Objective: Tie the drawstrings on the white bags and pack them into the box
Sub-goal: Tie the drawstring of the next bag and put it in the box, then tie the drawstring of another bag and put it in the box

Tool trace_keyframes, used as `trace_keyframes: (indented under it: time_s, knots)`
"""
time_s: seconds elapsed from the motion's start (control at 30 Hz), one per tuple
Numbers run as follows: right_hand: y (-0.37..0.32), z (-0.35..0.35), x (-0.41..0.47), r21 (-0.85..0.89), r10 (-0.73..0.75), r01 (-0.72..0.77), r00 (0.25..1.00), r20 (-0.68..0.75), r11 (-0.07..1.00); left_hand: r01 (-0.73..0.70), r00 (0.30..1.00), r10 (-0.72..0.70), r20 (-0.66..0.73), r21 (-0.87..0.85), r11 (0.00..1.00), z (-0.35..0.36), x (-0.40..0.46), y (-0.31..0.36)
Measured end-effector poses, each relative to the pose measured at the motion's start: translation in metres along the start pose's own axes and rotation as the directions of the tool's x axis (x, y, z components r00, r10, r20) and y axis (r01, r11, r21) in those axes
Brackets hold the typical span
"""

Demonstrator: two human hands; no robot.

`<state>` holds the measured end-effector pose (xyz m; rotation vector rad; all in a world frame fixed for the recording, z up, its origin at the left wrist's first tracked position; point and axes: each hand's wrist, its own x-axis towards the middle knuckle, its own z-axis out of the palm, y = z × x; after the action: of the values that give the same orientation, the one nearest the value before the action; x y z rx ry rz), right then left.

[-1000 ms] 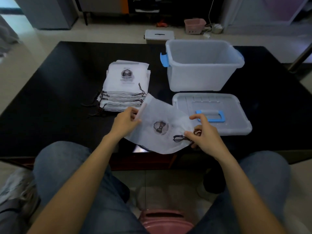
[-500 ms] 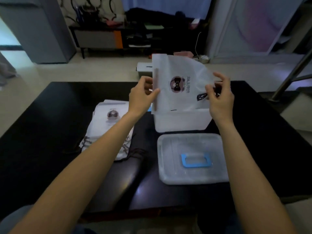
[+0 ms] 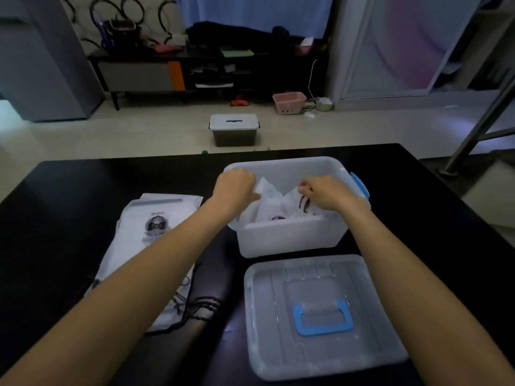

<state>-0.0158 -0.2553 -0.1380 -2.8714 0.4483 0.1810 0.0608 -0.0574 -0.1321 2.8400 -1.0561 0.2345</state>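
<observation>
Now, change: half a second ago we held the white bag point(image 3: 274, 200) up above the box point(image 3: 289, 238); it has dropped inside.
Left hand point(image 3: 235, 188): fingers pinching the bag's left edge.
Right hand point(image 3: 324, 190): fingers closed on its drawstring side.
Meaning: we judge 1 bag nearly packed.
Remaining: the stack point(image 3: 156, 235) waits on the bench point(image 3: 55, 218), lid point(image 3: 320, 316) off.

Your way into the translucent plastic box point(image 3: 289, 238) stays open from above; its flat lid point(image 3: 323, 316) blocks the near black counter point(image 3: 55, 207), stacked white bags point(image 3: 156, 227) crowding left.
</observation>
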Motion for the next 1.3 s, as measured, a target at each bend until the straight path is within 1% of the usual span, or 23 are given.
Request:
trace_keyframes:
  time_s: [0.03,0.07,0.1,0.13,0.17,0.2,0.27,0.33,0.4,0.47,0.57,0.63,0.7,0.77,0.8,0.83,0.87,0.9,0.93,1.0,1.1,1.23,1.3]
  knots:
    - [-0.002,0.001,0.001,-0.047,0.019,-0.020,0.999,-0.029,0.999,-0.005,0.999,0.003,-0.040,-0.044,0.999,-0.001,-0.002,-0.002]
    - [-0.004,0.004,0.001,-0.099,0.030,-0.042,0.992,-0.120,0.994,-0.009,0.996,-0.001,-0.085,-0.121,0.993,-0.001,-0.008,-0.006]
    - [-0.008,0.004,-0.004,-0.128,0.024,-0.056,0.970,-0.241,0.990,-0.022,0.991,-0.007,-0.135,-0.215,0.976,-0.002,-0.014,-0.011]
    - [-0.015,0.005,-0.012,-0.120,0.002,-0.047,0.936,-0.351,0.992,-0.039,0.984,-0.019,-0.178,-0.315,0.948,-0.003,-0.023,-0.016]
    - [-0.024,0.005,-0.024,-0.072,-0.031,-0.001,0.898,-0.438,0.997,-0.061,0.976,-0.032,-0.214,-0.416,0.907,-0.003,-0.034,-0.022]
    - [-0.033,0.006,-0.036,0.006,-0.069,0.083,0.866,-0.496,0.997,-0.078,0.969,-0.054,-0.240,-0.508,0.858,-0.004,-0.047,-0.028]
    - [-0.057,0.012,-0.064,0.175,-0.132,0.269,0.823,-0.553,0.947,-0.093,0.954,-0.117,-0.275,-0.645,0.759,-0.006,-0.079,-0.042]
    - [-0.088,0.026,-0.091,0.237,-0.213,0.411,0.789,-0.576,0.880,-0.051,0.947,-0.193,-0.256,-0.714,0.698,-0.003,-0.119,-0.059]
    - [-0.121,0.050,-0.112,0.294,-0.273,0.477,0.802,-0.532,0.828,0.025,0.948,-0.250,-0.198,-0.736,0.677,0.001,-0.159,-0.081]
    - [-0.151,0.081,-0.127,0.350,-0.325,0.480,0.849,-0.418,0.804,0.123,0.954,-0.280,-0.105,-0.715,0.688,0.008,-0.196,-0.106]
    - [-0.174,0.128,-0.128,0.393,-0.317,0.384,0.921,-0.224,0.836,0.237,0.960,-0.280,0.027,-0.615,0.752,0.021,-0.233,-0.138]
    - [-0.189,0.153,-0.125,0.379,-0.275,0.328,0.943,-0.188,0.865,0.269,0.957,-0.284,0.057,-0.536,0.800,0.031,-0.257,-0.160]
    - [-0.200,0.167,-0.115,0.301,-0.292,0.348,0.931,-0.217,0.888,0.296,0.943,-0.333,0.010,-0.487,0.822,0.040,-0.269,-0.177]
    - [-0.208,0.170,-0.101,0.127,-0.351,0.385,0.908,-0.228,0.914,0.318,0.927,-0.373,-0.034,-0.456,0.831,0.045,-0.269,-0.190]
    - [-0.211,0.171,-0.094,0.040,-0.384,0.398,0.903,-0.193,0.916,0.333,0.923,-0.384,-0.024,-0.450,0.829,0.047,-0.269,-0.195]
    - [-0.213,0.169,-0.088,-0.017,-0.408,0.409,0.903,-0.134,0.912,0.355,0.919,-0.394,0.010,-0.456,0.816,0.049,-0.266,-0.199]
    - [-0.213,0.167,-0.084,-0.033,-0.421,0.419,0.905,-0.064,0.907,0.381,0.915,-0.400,0.062,-0.465,0.799,0.050,-0.263,-0.201]
    - [-0.215,0.166,-0.082,-0.028,-0.426,0.426,0.905,-0.005,0.905,0.407,0.909,-0.400,0.119,-0.465,0.786,0.052,-0.261,-0.203]
    - [-0.215,0.166,-0.082,-0.023,-0.432,0.432,0.902,0.021,0.901,0.425,0.904,-0.396,0.162,-0.455,0.783,0.054,-0.260,-0.205]
    - [-0.216,0.165,-0.084,-0.081,-0.447,0.445,0.895,-0.006,0.892,0.438,0.898,-0.405,0.174,-0.450,0.778,0.057,-0.260,-0.206]
    - [-0.216,0.166,-0.085,-0.165,-0.442,0.428,0.896,-0.054,0.888,0.457,0.883,-0.441,0.158,-0.499,0.736,0.055,-0.260,-0.207]
    - [-0.213,0.167,-0.086,-0.140,-0.366,0.354,0.929,-0.065,0.925,0.514,0.847,-0.492,0.201,-0.544,0.663,0.054,-0.262,-0.210]
    - [-0.212,0.164,-0.087,-0.083,-0.341,0.335,0.936,-0.083,0.939,0.519,0.847,-0.486,0.215,-0.533,0.669,0.053,-0.261,-0.210]
